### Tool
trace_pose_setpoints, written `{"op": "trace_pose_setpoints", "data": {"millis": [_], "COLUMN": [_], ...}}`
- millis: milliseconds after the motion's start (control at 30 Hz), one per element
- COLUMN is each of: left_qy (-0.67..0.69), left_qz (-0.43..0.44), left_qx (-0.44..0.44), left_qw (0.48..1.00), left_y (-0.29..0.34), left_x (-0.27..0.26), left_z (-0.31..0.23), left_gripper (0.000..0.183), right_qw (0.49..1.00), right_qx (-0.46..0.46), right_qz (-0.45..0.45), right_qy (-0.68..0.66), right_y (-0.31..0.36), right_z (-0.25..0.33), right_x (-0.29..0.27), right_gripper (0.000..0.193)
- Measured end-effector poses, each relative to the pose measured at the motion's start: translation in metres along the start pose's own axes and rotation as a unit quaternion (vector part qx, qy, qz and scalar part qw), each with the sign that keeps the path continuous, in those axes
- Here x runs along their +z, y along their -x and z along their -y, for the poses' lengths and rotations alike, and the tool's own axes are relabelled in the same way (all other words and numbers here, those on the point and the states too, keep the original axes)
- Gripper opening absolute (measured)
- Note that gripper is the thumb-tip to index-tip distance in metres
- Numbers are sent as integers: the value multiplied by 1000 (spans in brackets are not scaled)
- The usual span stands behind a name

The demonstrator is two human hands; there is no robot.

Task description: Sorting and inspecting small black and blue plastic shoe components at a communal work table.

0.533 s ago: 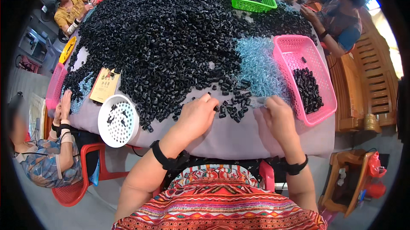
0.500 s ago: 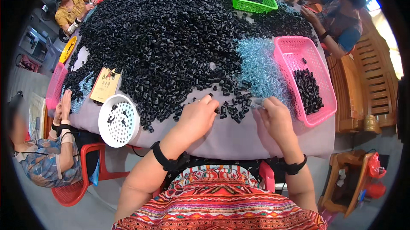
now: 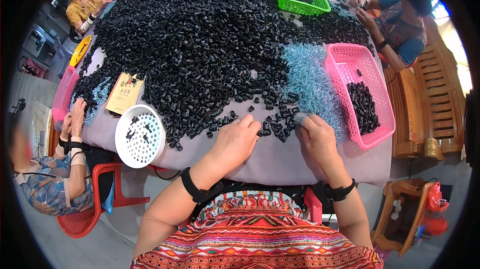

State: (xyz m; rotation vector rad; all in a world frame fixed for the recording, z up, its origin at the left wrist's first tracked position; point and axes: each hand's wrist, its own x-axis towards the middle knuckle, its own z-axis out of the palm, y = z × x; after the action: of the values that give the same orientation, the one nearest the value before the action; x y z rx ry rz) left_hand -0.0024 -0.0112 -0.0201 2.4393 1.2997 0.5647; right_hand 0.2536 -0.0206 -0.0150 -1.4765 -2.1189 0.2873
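Observation:
My left hand [image 3: 237, 142] is closed, fingertips pressed together at the near edge of a large heap of small black tubular caps [image 3: 200, 64]. Whatever it pinches is hidden by the fingers. Beside it, my right hand [image 3: 320, 138] pinches a small clear, bluish piece at its thumb and fingertips. Several loose black caps [image 3: 280, 123] lie on the cloth between my hands. Just beyond my right hand spreads a pile of small clear blue pieces [image 3: 310, 79]. A pink basket [image 3: 361, 144] to the right holds a batch of black pieces.
A white perforated bowl [image 3: 122, 156] with a few black pieces stands left, by a yellow booklet [image 3: 125, 94]. Farther off is a green basket [image 3: 300, 9]. Three people sit around the table [image 3: 280, 164], one at left near, one at left far, one at right.
My left hand has shifted slightly right and down toward the loose caps. My right hand stays almost in place, still pinching. The far right person's hands have moved a little.

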Motion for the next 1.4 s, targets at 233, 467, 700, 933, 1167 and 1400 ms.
{"op": "trace_pose_setpoints", "data": {"millis": [233,467,700,933,1167,1400], "left_qy": [27,270,364,473,422,413], "left_qz": [-15,1,14,12,28,26], "left_qx": [-14,-140,-209,-250,-175,-178], "left_qw": [999,953,907,845,889,893], "left_y": [14,19,25,23,22,21], "left_x": [-3,-7,4,9,8,8], "left_z": [1,-2,-6,-7,-8,-8], "left_gripper": [20,14,8,19,23,22], "right_qw": [998,988,1000,992,993,990], "right_qx": [35,100,-19,89,95,116], "right_qz": [35,52,6,30,50,46], "right_qy": [-35,-104,-10,-88,-53,-71], "right_y": [5,9,4,4,2,1], "right_z": [7,2,4,-6,-12,-8], "right_x": [-14,-16,-5,-11,-11,-18], "right_gripper": [17,29,25,18,14,13]}}
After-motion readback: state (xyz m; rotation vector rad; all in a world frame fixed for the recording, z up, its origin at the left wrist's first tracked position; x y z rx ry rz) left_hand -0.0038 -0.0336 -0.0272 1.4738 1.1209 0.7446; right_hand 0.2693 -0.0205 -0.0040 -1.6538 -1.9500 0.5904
